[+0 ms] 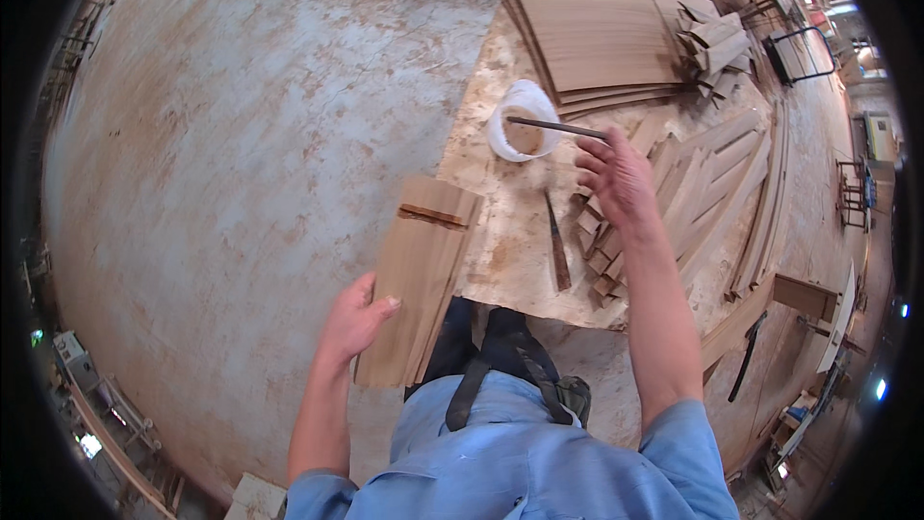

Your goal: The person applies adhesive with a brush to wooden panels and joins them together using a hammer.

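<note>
My left hand [356, 323] grips a stack of narrow wooden boards [412, 279] by its left edge, thumb on top. The stack is tilted off the table's left side, and a brown-stained groove runs across its far end. In my right hand [621, 178] is a thin dark stick [563, 125], pinched at its right end. Its other end reaches into a white plastic tub [531, 96] with some brownish stuff inside. On the table between the tub and me lies a slim pointed tool [558, 255] with a brown handle.
Large wooden panels [602, 29] are stacked at the table's far end, with small offcuts [717, 46] beside them. Many wooden strips [707, 169] lie along the right. The worn tabletop [500, 274] ends just in front of my legs. A black-framed cart [801, 53] stands far right.
</note>
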### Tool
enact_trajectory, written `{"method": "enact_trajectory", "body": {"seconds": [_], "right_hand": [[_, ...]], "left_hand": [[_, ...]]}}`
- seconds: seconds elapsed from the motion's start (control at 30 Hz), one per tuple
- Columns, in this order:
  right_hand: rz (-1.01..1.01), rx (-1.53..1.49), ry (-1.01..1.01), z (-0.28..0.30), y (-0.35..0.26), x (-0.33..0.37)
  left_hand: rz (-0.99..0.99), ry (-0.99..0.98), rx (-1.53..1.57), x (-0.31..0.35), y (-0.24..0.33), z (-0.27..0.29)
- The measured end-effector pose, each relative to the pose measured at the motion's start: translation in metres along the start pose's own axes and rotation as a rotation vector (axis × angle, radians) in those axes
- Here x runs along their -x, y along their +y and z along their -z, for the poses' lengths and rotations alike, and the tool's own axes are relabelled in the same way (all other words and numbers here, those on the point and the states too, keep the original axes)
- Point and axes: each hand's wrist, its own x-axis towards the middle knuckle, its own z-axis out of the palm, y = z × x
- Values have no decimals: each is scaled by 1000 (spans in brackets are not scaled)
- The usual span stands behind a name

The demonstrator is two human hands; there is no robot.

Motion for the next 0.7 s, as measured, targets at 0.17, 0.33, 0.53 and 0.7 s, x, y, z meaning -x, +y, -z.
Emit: {"method": "enact_trajectory", "body": {"seconds": [0.17,0.33,0.53,0.7], "right_hand": [[-23,957,-4,25,13,68],[241,1818,-250,41,88,130],[265,1532,-136,57,112,117],[129,1098,-237,19,61,143]], "left_hand": [[120,-108,91,-3,-28,13],[226,-208,67,-10,-60,19],[319,-269,-101,-20,-62,10],[305,-277,-135,-31,-98,15]]}}
